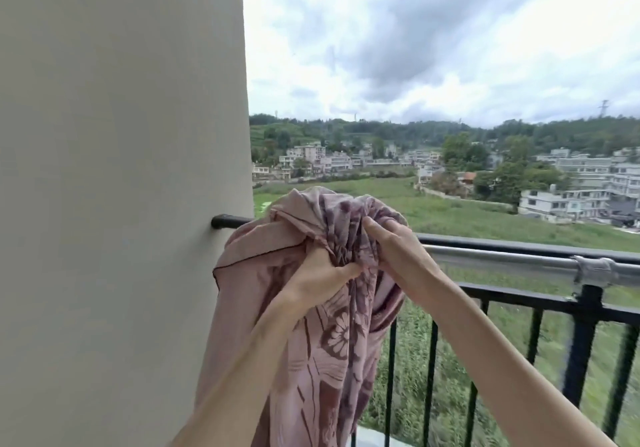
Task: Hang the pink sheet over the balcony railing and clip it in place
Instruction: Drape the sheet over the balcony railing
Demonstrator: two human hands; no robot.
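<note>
A pink sheet with a darker floral pattern is bunched up in front of me, its top raised above the balcony railing near the wall. My left hand grips a gathered fold of the sheet from the left. My right hand grips the bunch from the right, fingers dug into the cloth. The rest of the sheet hangs down in front of the bars. No clip shows.
A cream wall fills the left half, with the dark rail end fixed into it. A silver pipe with a clamp runs along the black railing. Beyond lie green fields and buildings.
</note>
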